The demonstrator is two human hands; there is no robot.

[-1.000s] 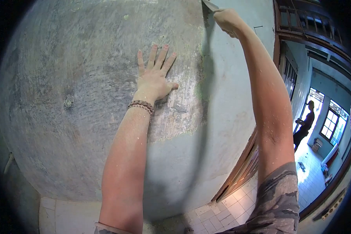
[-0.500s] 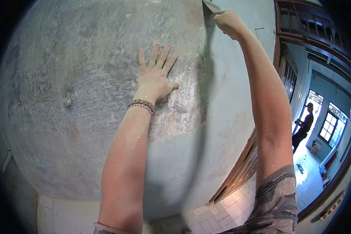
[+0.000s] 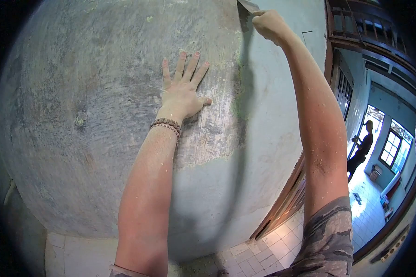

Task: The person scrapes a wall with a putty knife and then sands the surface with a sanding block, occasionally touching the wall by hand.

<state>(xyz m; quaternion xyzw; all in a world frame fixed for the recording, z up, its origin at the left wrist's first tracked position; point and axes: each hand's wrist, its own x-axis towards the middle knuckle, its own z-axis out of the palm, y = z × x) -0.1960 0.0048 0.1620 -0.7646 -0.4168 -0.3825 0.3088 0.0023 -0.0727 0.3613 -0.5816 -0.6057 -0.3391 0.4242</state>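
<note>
A wall (image 3: 106, 152) fills most of the view, its upper left scraped to rough grey plaster and its right side and bottom still coated in pale blue-green paint (image 3: 277, 101). My left hand (image 3: 181, 94), dusty and with braided bracelets at the wrist, lies flat on the bare plaster with fingers spread. High at the top, my right hand (image 3: 269, 25) is closed around a scraper (image 3: 247, 6). The scraper's blade sits at the border between plaster and paint; its handle is hidden in my fist. Pale flakes dot both forearms.
A nail (image 3: 307, 32) sticks out of the painted wall. To the right, a wooden-framed opening leads to a bright tiled room, where a person (image 3: 363, 147) stands by a doorway near a window (image 3: 391, 148). Floor tiles (image 3: 259, 254) show below the wall.
Both hands stay nearly in place; the view has shifted very slightly. The scraper has moved a touch to the left along with my right hand.
</note>
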